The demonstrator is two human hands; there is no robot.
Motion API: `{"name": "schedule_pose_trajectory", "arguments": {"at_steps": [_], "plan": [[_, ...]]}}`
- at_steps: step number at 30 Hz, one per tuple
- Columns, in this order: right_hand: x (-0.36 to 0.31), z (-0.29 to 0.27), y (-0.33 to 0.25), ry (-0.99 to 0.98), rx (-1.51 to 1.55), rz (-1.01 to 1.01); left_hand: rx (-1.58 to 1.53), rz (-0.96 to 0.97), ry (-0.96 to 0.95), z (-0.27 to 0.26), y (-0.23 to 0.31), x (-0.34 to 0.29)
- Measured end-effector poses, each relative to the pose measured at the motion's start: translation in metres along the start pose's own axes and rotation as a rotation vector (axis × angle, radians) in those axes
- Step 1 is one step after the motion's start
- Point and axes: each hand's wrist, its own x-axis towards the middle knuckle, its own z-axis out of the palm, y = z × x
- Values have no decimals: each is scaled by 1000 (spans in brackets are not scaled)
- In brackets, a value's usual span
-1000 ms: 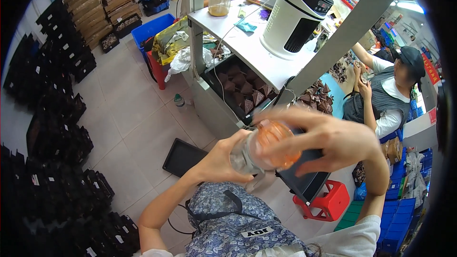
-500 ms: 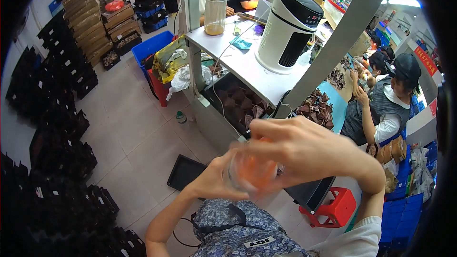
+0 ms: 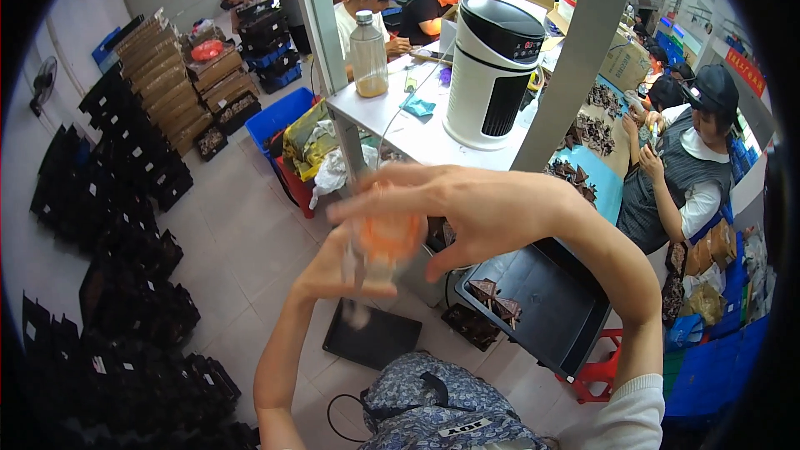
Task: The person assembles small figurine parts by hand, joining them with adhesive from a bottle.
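A small, clear, cup-like container with orange in or on it [image 3: 390,237] is raised in front of me, smeared by motion. My left hand [image 3: 329,271] grips it from the left and below, thumb stretched along its underside. Over its top reaches my right hand [image 3: 467,208], fingers long and straight, the thumb well apart from them. Whether the right fingertips touch the container is blurred. Below my right wrist, a black tray [image 3: 542,300] holds a few dark brown, pyramid-shaped pieces [image 3: 497,304].
A white shelf [image 3: 408,129] bears a white-and-black fan heater [image 3: 493,75] and a clear bottle [image 3: 367,58]. Another black tray [image 3: 372,335] lies on the floor, near a red stool [image 3: 596,383]. Stacked black trays [image 3: 125,283] line the left. A co-worker [image 3: 687,167] sits at right.
Both hands and the container have moved left and slightly up. My right fingers have straightened from a bent grip on the container. The view has shifted, showing more of the black tray.
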Motion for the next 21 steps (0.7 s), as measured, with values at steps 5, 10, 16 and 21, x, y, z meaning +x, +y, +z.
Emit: {"name": "schedule_pose_trajectory", "arguments": {"at_steps": [5,10,16,21], "plan": [[5,15,-16,76,-137,187,228,183,29,23,-3,2],[17,6,-16,279,-303,524,85,62,438,24,11,31],[-62,-10,-24,896,-107,373,-90,144,624,-65,8,132],[-162,34,-53,991,-51,693,282,99,768,-94,-52,210]]}}
